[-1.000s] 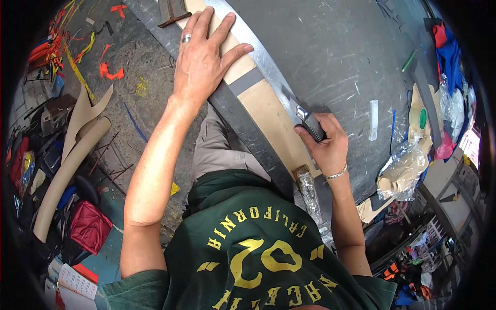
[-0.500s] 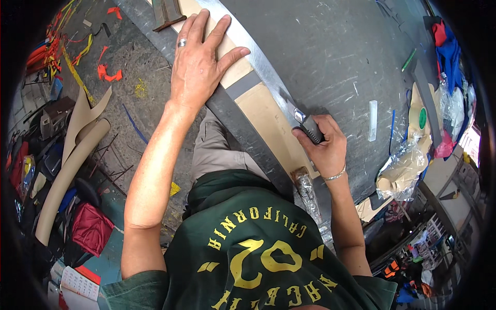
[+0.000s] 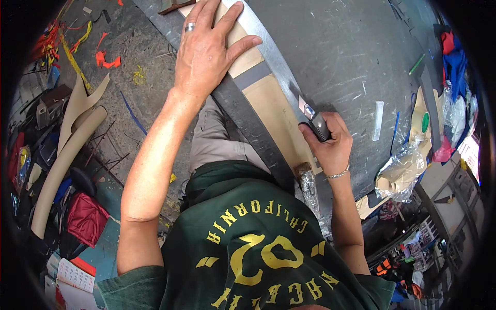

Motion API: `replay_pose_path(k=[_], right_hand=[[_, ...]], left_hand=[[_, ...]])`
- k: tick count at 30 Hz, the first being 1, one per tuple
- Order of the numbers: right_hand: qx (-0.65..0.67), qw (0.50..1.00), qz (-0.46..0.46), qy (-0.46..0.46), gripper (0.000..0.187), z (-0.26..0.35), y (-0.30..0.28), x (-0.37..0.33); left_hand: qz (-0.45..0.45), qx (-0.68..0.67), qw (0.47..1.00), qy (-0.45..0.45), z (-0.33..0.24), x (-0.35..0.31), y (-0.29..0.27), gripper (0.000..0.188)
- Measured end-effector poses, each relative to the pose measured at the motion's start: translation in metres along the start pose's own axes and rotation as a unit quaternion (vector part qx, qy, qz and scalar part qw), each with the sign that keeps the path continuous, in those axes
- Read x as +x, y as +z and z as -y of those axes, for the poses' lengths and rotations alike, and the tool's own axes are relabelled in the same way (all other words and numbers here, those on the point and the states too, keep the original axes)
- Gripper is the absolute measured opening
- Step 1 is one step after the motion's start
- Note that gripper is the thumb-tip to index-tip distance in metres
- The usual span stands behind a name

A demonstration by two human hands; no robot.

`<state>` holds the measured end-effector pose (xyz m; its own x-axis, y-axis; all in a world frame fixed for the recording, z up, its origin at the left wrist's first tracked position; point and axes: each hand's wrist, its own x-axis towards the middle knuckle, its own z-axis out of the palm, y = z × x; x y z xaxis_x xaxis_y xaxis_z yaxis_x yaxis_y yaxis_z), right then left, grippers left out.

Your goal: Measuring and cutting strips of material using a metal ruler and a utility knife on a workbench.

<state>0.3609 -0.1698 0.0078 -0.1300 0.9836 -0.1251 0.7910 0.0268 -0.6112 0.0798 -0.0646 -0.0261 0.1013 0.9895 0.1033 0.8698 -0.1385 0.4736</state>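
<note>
My left hand [image 3: 205, 59] lies flat with its fingers spread, pressing on a long metal straightedge [image 3: 274, 54] and the tan strip of board [image 3: 269, 101] beside it. A dark grey band [image 3: 252, 76] crosses the tan strip just below that hand. My right hand [image 3: 335, 146] is closed round a utility knife [image 3: 319, 125] with a dark handle. The knife's blade points up and to the left, close to the straightedge's lower part; whether its tip touches the surface is hard to tell.
All this rests on a scratched grey worktop [image 3: 330, 46]. A rusty metal piece [image 3: 175, 6] lies beyond my left hand, and a plastic-wrapped bar [image 3: 308, 188] by my body. Rightward are a clear strip [image 3: 377, 121] and wrapped brown paper [image 3: 400, 175]. A brown roll [image 3: 67, 170] stands left.
The whole view has shifted a little, so the worktop, board and hands sit slightly farther right and up. The knife and my hands keep nearly the same places on the board.
</note>
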Motion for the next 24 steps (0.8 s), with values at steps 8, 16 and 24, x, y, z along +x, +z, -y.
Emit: replay_pose_path(k=[8,16,24], right_hand=[[-0.001,1.000,-0.008,-0.015,0.037,0.000,0.001,-0.001],[0.010,1.000,-0.013,-0.007,0.035,0.001,0.002,-0.002],[0.007,0.999,-0.038,-0.030,0.038,0.001,0.000,-0.007]], left_hand=[[-0.005,0.003,1.000,0.005,0.000,0.000,0.001,0.067],[0.016,-0.001,1.000,0.002,-0.001,0.001,-0.004,0.070],[0.026,0.018,0.999,-0.009,-0.012,0.001,-0.007,0.076]])
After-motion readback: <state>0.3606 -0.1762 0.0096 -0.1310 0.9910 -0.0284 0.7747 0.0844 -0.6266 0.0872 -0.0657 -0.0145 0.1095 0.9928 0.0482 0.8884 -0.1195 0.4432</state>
